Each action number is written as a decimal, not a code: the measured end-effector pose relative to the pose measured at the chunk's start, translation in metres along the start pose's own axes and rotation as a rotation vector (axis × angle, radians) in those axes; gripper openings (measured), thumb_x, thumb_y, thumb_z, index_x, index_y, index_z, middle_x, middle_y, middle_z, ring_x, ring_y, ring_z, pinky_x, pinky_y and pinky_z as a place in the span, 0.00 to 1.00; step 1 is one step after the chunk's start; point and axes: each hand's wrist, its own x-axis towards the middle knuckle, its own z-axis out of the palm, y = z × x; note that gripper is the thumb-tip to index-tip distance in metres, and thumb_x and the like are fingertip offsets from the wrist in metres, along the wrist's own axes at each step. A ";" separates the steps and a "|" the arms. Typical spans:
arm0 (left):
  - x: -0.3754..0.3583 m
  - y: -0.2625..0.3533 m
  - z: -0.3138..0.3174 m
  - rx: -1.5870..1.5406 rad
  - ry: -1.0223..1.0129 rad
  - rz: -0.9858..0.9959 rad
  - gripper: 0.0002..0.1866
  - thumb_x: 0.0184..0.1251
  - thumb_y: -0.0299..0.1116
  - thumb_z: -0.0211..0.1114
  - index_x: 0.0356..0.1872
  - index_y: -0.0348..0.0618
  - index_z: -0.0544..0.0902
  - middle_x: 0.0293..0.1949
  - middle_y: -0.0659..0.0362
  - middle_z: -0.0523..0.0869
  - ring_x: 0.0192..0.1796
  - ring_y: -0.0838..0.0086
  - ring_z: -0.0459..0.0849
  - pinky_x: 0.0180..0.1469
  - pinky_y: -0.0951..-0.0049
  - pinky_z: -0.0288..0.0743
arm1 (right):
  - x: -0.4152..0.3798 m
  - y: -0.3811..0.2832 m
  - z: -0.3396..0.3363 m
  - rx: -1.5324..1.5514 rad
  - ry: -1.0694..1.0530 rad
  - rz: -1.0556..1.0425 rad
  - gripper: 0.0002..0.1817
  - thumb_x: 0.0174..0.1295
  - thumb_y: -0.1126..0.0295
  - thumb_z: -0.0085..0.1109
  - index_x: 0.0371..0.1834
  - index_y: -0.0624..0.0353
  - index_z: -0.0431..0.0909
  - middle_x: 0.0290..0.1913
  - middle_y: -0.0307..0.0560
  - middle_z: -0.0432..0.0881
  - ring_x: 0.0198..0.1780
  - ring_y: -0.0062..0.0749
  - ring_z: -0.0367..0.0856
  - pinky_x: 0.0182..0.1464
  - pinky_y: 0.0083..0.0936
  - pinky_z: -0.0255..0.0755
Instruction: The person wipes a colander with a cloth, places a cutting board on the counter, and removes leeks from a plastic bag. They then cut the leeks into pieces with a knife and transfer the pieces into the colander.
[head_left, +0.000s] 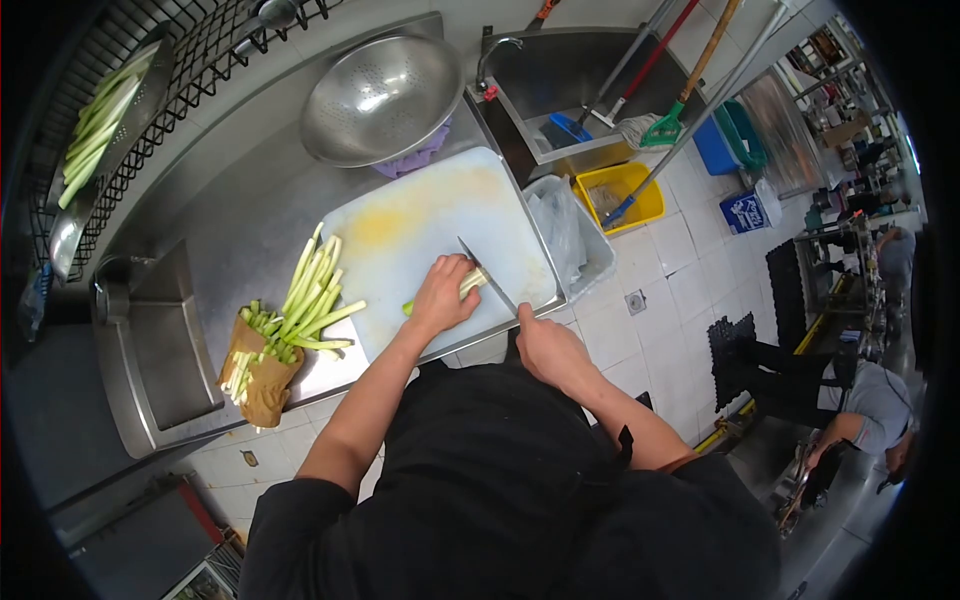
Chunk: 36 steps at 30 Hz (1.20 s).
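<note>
My left hand [443, 297] is closed over a pale green celery stalk [472, 283], pressing it on the white cutting board [450, 205] close to its near edge. My right hand [552, 352] grips the handle of a kitchen knife [497, 288]. The blade lies slantwise across the cut end of the stalk, just right of my left fingers. Left of the board, a pile of celery stalks [312, 295] rests partly on its edge. Beside it, shorter pieces stick out of a crumpled brown paper bag [268, 388].
A steel colander [385, 100] stands behind the board on a purple cloth [418, 157]. Left is a small sink [175, 330]; a wire rack [200, 90] hangs above. Right are a deep sink [560, 75], a lined bin [590, 250], a yellow bucket [640, 180] and a co-worker [870, 400].
</note>
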 end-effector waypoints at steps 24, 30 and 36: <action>0.008 0.003 -0.051 0.378 -0.202 -0.253 0.49 0.47 0.60 0.80 0.69 0.46 0.75 0.72 0.44 0.70 0.75 0.41 0.63 0.74 0.44 0.54 | 0.035 0.078 -0.004 0.019 0.532 0.100 0.14 0.67 0.69 0.54 0.52 0.61 0.70 0.35 0.62 0.86 0.35 0.64 0.86 0.38 0.55 0.79; -0.023 0.005 -0.075 0.370 -0.364 -0.277 0.51 0.48 0.67 0.75 0.72 0.46 0.73 0.73 0.43 0.67 0.76 0.45 0.61 0.73 0.41 0.51 | 0.045 0.056 0.006 0.173 0.490 -0.041 0.13 0.69 0.67 0.53 0.51 0.61 0.69 0.32 0.62 0.85 0.33 0.66 0.85 0.37 0.57 0.78; -0.048 -0.002 -0.033 0.461 -0.144 -0.093 0.42 0.60 0.61 0.70 0.70 0.45 0.74 0.69 0.50 0.72 0.74 0.52 0.64 0.73 0.43 0.50 | 0.075 0.065 0.012 0.129 0.300 0.016 0.10 0.70 0.69 0.51 0.47 0.64 0.68 0.31 0.69 0.85 0.35 0.70 0.84 0.41 0.61 0.76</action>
